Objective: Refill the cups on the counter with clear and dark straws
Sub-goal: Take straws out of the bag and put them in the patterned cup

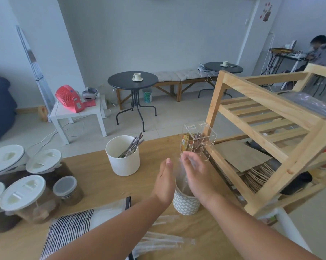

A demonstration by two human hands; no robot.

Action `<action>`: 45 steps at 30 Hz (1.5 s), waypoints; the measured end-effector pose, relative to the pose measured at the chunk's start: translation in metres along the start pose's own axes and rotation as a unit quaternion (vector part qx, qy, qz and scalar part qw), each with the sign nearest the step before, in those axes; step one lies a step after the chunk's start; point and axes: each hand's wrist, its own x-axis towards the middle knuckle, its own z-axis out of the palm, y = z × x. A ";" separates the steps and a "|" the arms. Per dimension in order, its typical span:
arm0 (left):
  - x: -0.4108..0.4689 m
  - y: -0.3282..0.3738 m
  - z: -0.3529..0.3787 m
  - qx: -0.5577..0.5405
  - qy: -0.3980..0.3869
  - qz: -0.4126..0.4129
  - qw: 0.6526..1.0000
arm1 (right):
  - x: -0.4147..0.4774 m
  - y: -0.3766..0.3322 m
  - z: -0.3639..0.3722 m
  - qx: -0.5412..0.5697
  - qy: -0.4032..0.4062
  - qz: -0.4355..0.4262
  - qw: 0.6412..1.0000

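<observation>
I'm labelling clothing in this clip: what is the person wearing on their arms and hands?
The left forearm and right forearm are bare to the frame's edge, no sleeves in view. The left hand and right hand wear no gloves; no watch, bracelet or ring shows, though the right fingers are blurred.

Readable text: none anywhere in the scene.
Red appliance [69, 98], far left on the white side table [94, 111]: pale label on its front, print too small to read.
Yellow packets [184, 142], in the clear box [199, 139] at the far right of the bench [102, 184]: printing blurred, unreadable.
Wall sticker [266, 12], far right: a dark red picture, no letters legible.
Green cup [147, 95], on the floor under the round table [133, 79]: a pattern only, no legible words.
</observation>
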 end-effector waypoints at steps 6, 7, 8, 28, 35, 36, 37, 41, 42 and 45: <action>-0.004 0.014 0.014 -0.045 -0.052 0.040 0.997 | -0.003 0.003 0.000 0.018 -0.029 -0.003 0.999; -0.003 0.014 0.012 -0.052 -0.061 0.048 0.996 | -0.004 0.002 -0.002 0.009 -0.030 -0.007 0.999; -0.002 0.015 0.010 -0.070 -0.083 0.052 0.993 | -0.004 0.001 -0.003 0.002 -0.036 -0.008 0.999; -0.001 -0.059 -0.162 0.343 0.056 -0.069 0.935 | -0.085 0.064 0.080 -0.522 -0.343 -0.257 0.737; -0.026 -0.081 -0.174 0.423 -0.038 -0.062 0.903 | -0.073 0.072 0.121 -0.519 -0.408 -0.144 0.738; -0.030 -0.084 -0.175 0.428 -0.042 -0.056 0.901 | -0.072 0.071 0.126 -0.518 -0.410 -0.153 0.735; -0.032 -0.086 -0.176 0.436 -0.046 -0.049 0.898 | -0.071 0.070 0.129 -0.519 -0.411 -0.159 0.733; -0.039 -0.088 -0.182 0.453 -0.057 -0.023 0.890 | -0.068 0.068 0.137 -0.536 -0.402 -0.164 0.724; -0.040 -0.088 -0.183 0.452 -0.059 -0.021 0.890 | -0.069 0.068 0.138 -0.543 -0.397 -0.166 0.721; -0.043 -0.089 -0.187 0.451 -0.064 -0.009 0.890 | -0.072 0.068 0.142 -0.554 -0.382 -0.170 0.720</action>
